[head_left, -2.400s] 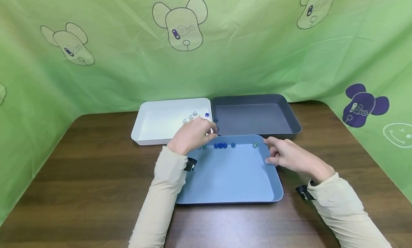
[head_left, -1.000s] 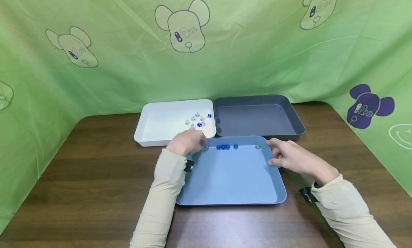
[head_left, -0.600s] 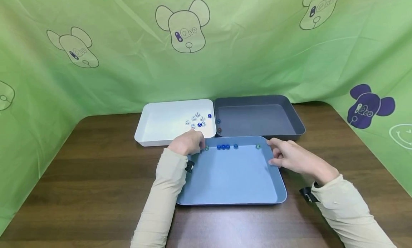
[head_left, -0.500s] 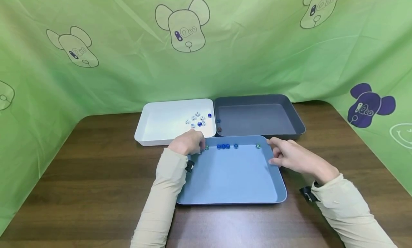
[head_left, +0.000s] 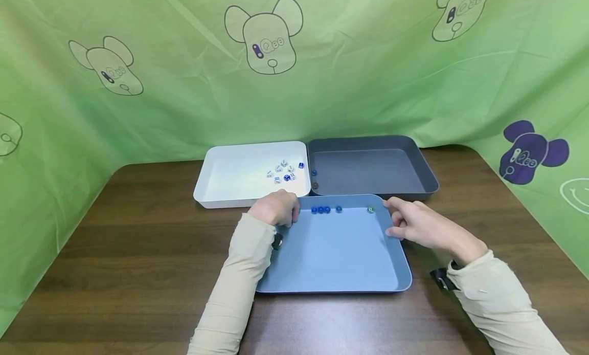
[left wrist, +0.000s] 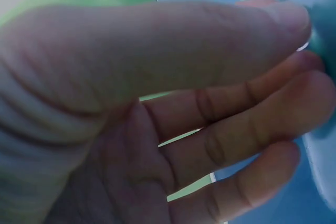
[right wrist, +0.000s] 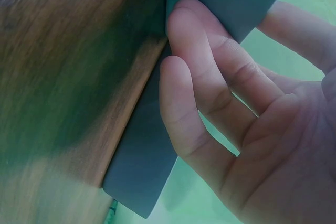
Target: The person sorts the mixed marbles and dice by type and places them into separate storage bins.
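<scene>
My left hand (head_left: 276, 207) reaches into the far left corner of the blue tray (head_left: 336, 258). In the left wrist view its thumb and index finger come together, with a shiny speck of a small glass marble (left wrist: 303, 47) showing between them, mostly hidden. Several blue marbles (head_left: 320, 210) and a greenish marble (head_left: 370, 209) lie along the tray's far wall; another greenish one peeks out beside my left fingers. My right hand (head_left: 421, 224) grips the tray's right rim near the far corner, its fingers against the outer wall in the right wrist view.
Behind stands a white tray (head_left: 230, 176) with several white dice (head_left: 278, 169) and blue dice (head_left: 287, 178). Right of it, a dark grey tray (head_left: 368, 165) holds a blue marble (head_left: 314, 173) and a brownish marble (head_left: 315, 185). A green curtain (head_left: 184, 114) encloses the table.
My left hand has come back from above the edge between the rear trays, down into the blue tray's far left corner, then slightly right. My right hand stays on the rim.
</scene>
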A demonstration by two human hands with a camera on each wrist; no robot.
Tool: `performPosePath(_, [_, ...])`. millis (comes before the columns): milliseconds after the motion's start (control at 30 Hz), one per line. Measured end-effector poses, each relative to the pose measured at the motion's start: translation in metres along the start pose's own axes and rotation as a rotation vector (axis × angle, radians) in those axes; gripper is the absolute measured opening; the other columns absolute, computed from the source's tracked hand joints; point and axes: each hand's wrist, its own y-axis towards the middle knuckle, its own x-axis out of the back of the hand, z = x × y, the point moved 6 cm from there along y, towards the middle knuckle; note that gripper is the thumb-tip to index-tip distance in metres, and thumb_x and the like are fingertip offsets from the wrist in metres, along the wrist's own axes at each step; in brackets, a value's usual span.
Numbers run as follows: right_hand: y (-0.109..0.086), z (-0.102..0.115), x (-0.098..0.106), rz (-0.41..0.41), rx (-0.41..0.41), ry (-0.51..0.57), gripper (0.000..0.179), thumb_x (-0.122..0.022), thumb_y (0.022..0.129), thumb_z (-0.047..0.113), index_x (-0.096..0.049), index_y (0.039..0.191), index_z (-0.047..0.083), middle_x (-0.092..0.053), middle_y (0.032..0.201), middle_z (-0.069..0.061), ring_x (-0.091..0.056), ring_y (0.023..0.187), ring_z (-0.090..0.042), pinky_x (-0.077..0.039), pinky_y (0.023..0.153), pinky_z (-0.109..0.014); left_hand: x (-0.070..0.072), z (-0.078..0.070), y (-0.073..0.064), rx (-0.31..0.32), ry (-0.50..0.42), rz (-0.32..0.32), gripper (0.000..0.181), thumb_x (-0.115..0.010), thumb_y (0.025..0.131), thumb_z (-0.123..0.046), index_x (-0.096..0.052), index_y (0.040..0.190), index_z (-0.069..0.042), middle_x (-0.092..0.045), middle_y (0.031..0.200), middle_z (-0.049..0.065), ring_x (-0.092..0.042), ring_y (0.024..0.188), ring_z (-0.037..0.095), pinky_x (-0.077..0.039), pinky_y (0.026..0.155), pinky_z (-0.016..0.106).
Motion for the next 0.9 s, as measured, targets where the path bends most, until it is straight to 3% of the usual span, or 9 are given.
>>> performPosePath(567, [-0.001,0.001,0.001,0.007,0.013,0.003,0.052,-0.076,0.087,0.003,-0.050,0.127,-0.018,-0.063,0.078,0.009,-0.057,0.073,-0.006,-0.049,0.069,-0.029,-0.004,-0.006,0.000,0.005,0.046,0.004,0.023,-0.068,0.089,0.005,-0.067,0.075,-0.013,-0.062,0.078,0.001,-0.055,0.069,0.016,-0.044,0.061,0.026])
performPosePath(767, [0.000,0.002,0.001,0.013,0.003,0.008,0.054,-0.076,0.087,0.004,-0.049,0.129,-0.018,-0.065,0.080,0.007,-0.059,0.074,-0.008,-0.050,0.070,-0.030,0.002,-0.010,-0.004,-0.075,0.061,-0.016,0.020,-0.066,0.091,0.005,-0.072,0.078,-0.009,-0.065,0.078,0.002,-0.056,0.067,0.015,-0.045,0.060,0.027])
performPosePath(900, [-0.001,0.001,0.001,0.013,0.007,0.010,0.053,-0.075,0.087,0.003,-0.049,0.128,-0.018,-0.065,0.079,0.007,-0.059,0.074,-0.007,-0.050,0.070,-0.030,0.012,-0.014,-0.004,-0.126,0.057,-0.030,0.016,-0.066,0.092,0.002,-0.078,0.088,-0.008,-0.069,0.085,0.003,-0.057,0.071,0.015,-0.048,0.064,0.027])
